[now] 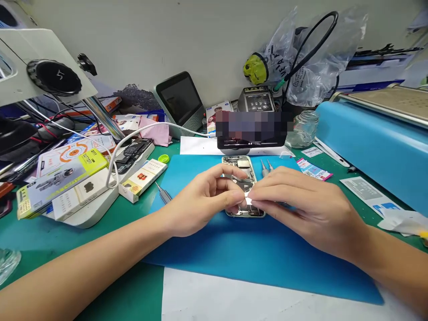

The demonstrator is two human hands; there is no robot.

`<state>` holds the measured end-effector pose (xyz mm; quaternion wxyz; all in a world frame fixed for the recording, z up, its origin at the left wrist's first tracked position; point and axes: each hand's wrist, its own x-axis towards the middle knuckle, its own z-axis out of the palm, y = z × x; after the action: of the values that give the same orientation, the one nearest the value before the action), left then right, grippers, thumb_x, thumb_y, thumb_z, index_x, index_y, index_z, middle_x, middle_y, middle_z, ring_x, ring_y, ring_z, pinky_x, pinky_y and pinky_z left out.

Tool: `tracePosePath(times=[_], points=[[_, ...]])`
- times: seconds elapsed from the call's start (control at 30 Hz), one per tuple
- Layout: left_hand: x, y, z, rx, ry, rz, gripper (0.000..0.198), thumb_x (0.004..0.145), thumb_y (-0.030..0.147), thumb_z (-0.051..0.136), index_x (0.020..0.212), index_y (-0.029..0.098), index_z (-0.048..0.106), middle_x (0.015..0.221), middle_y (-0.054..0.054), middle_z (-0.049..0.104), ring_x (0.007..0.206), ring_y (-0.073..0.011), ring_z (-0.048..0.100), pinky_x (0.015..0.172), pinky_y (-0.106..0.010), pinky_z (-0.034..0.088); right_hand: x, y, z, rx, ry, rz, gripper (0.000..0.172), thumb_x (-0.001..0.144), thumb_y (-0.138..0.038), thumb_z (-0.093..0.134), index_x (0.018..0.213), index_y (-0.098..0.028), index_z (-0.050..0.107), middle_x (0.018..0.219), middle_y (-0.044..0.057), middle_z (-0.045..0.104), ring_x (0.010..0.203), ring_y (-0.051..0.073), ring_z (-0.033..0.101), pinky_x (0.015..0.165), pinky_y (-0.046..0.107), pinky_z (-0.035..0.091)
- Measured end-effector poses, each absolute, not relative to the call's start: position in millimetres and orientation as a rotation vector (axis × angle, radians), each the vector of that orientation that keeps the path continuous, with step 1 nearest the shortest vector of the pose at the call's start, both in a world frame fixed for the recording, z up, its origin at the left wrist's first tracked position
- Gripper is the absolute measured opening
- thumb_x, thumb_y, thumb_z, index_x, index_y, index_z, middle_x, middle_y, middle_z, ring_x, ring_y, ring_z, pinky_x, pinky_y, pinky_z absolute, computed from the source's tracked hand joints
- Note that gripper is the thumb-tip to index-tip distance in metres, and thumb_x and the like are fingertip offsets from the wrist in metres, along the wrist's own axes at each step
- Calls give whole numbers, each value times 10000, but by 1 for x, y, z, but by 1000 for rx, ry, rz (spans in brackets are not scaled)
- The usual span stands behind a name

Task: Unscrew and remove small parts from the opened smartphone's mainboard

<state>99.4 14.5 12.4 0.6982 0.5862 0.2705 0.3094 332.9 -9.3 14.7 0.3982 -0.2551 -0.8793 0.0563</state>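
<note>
An opened smartphone [243,164] lies upright on the blue mat, its inner parts bare and its middle partly covered by my fingers. Over it my left hand [207,198] is closed in a pinch of thumb and fingers. My right hand [301,203] pinches from the other side, its fingertips meeting the left ones. A small whitish patch [248,200] shows between the fingertips; whether it is held or part of the phone I cannot tell. Behind the right hand stick out the tips of two screwdrivers [265,171]. Another screwdriver [164,195] lies left of my left hand.
The blue mat [227,249] lies on a green table. Behind it stand a phone-like screen [252,129], a glass jar [305,127] and a smart display [180,100]. Boxes [143,178] and a white cable crowd the left, beneath a microscope arm [50,67]. Papers [364,194] lie at right.
</note>
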Motion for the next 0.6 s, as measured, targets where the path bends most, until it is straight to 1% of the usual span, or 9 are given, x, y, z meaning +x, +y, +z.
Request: tracePosePath(times=[0.1, 0.2, 0.33, 0.4, 0.5, 0.53, 0.6], points=[[100, 14, 14, 1298, 587, 672, 289, 1009, 271, 750, 1241, 211, 588, 850, 14, 685, 815, -132, 656, 778, -257, 540, 333, -9, 14, -672, -2235, 163, 159, 1004, -96, 678, 1064, -238, 721, 942, 15, 817, 856, 171, 763, 805, 333, 605], [102, 14, 15, 1298, 597, 642, 273, 1027, 220, 702, 1271, 206, 582, 862, 2, 700, 831, -135, 678, 787, -259, 553, 332, -10, 15, -694, -2230, 195, 169, 1003, -104, 677, 1071, -251, 724, 939, 0, 823, 850, 172, 750, 805, 334, 601], [103, 16, 14, 1319, 625, 623, 283, 1022, 239, 705, 1278, 203, 590, 856, -5, 707, 808, -144, 685, 775, -272, 556, 330, -10, 15, -765, -2218, 222, 141, 1020, -137, 651, 1005, -257, 723, 875, -3, 798, 795, 179, 720, 760, 332, 587], [103, 16, 13, 1345, 644, 635, 246, 1042, 281, 679, 1258, 200, 592, 857, -8, 708, 786, -147, 672, 756, -278, 544, 330, -10, 14, -801, -2213, 231, 135, 1037, -162, 635, 982, -256, 714, 860, 0, 783, 784, 180, 710, 751, 330, 579], [100, 13, 15, 1427, 729, 724, 142, 1111, 334, 558, 1190, 223, 600, 816, 21, 652, 748, -139, 591, 697, -263, 478, 331, -8, 13, -875, -2195, 248, 123, 1051, -201, 633, 963, -254, 702, 853, 3, 756, 790, 177, 694, 727, 312, 569], [99, 11, 16, 1532, 782, 765, 135, 1125, 329, 523, 1159, 230, 608, 794, 34, 618, 727, -135, 554, 670, -261, 443, 332, -8, 12, -902, -2187, 252, 125, 1053, -209, 634, 954, -254, 697, 847, 3, 745, 791, 174, 687, 714, 304, 564], [96, 9, 17, 1881, 878, 839, 132, 1124, 279, 512, 1098, 222, 627, 769, 49, 571, 685, -128, 502, 639, -271, 388, 332, -7, 11, -939, -2178, 263, 140, 1060, -217, 629, 938, -253, 688, 836, 2, 722, 789, 168, 677, 696, 287, 557]])
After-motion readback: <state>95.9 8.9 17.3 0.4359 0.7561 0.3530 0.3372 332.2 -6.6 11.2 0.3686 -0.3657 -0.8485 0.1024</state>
